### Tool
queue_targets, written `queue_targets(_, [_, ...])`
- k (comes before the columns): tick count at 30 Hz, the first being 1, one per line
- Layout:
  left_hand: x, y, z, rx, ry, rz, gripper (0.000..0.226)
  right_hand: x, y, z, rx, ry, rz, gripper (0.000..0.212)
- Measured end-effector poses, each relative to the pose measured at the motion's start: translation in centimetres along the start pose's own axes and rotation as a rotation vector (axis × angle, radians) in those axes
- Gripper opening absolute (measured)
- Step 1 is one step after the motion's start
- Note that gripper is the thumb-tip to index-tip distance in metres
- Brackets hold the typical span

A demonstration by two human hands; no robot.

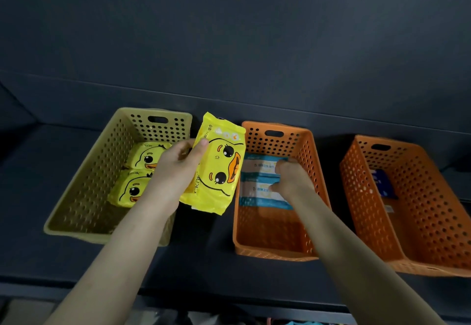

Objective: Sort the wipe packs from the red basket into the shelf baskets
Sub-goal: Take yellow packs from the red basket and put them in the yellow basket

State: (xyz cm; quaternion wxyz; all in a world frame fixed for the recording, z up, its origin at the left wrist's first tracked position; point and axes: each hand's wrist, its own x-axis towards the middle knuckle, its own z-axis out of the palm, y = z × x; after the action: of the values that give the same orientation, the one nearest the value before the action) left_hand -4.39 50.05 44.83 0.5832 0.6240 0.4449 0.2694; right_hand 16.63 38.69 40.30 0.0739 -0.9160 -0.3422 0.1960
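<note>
left grip point(178, 164) pinching yellow duck pack point(221, 169) above basket gap | olive basket point(84, 184): two duck packs point(142, 172) | middle orange basket point(270, 233): two blue-white packs point(257, 189), right grip point(293, 179) on them, hold unclear | right orange basket point(420, 210): dark-blue pack point(384, 182)

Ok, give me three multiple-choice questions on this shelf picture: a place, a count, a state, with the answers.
1. Where is the right hand? A. in the middle orange basket B. under the shelf C. out of view
2. How many duck packs lie in the yellow basket? A. one B. two C. four
3. The duck pack in the left hand is A. lying flat B. torn open C. held in the air
Answers: 1 A, it sits over the blue-and-white packs inside; 2 B, two show inside; 3 C, thumb and fingers grip it.
</note>
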Motion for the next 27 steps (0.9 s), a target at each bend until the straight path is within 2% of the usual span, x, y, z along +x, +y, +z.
queue_targets(2, [0.3,0.1,-0.8,0.008,-0.015,-0.001,0.015,-0.2,-0.3,-1.2,0.025,0.050,-0.023,0.031])
queue_targets(3, [0.5,0.3,-1.5,0.018,-0.033,-0.007,0.017,-0.3,-0.6,-1.9,0.135,0.041,-0.056,0.025])
queue_targets(5, [0.9,0.8,-2.9,0.061,-0.116,-0.021,0.017,-1.0,-2.2,-3.9,0.501,-0.059,-0.145,0.027])
queue_targets(7, [1.3,1.5,-4.6,0.109,-0.223,-0.011,0.019,-2.1,-4.8,-5.5,0.914,-0.250,-0.212,0.038])
queue_targets(8, [1.5,1.7,-5.4,0.136,-0.270,-0.007,0.022,-2.6,-6.3,-6.0,0.983,-0.313,-0.271,0.044])
queue_targets(10, [2.1,2.1,-6.9,0.159,-0.366,-0.019,0.035,-3.6,-9.4,-6.1,0.875,-0.340,-0.391,0.044])
queue_targets(12, [2.7,2.3,-8.6,0.124,-0.423,-0.063,0.044,-4.2,-12.1,-5.5,0.772,-0.287,-0.455,0.036])
queue_targets(16, [3.8,1.4,-12.9,-0.021,-0.469,-0.141,0.052,-4.9,-15.1,-3.4,1.032,-0.078,-0.356,0.031])
queue_targets(18, [4.3,0.7,-14.6,-0.153,-0.432,-0.175,0.050,-5.4,-16.0,-2.3,1.203,-0.052,-0.273,0.032])
queue_targets(20, [4.6,0.2,-15.5,-0.239,-0.327,-0.188,0.044,-6.0,-16.9,-1.0,1.257,-0.029,-0.244,0.034])
queue_targets(22, [4.8,-0.4,-15.8,-0.248,-0.202,-0.166,0.033,-6.6,-17.8,0.1,1.266,0.012,-0.247,0.031])
queue_targets(24, [5.0,-0.9,-16.1,-0.220,-0.114,-0.134,0.031,-7.2,-18.6,1.0,1.300,0.048,-0.234,0.028])
queue_targets(27, [5.3,-1.5,-17.1,-0.186,-0.071,-0.037,0.030,-8.1,-19.1,2.1,1.356,0.082,-0.214,0.028])
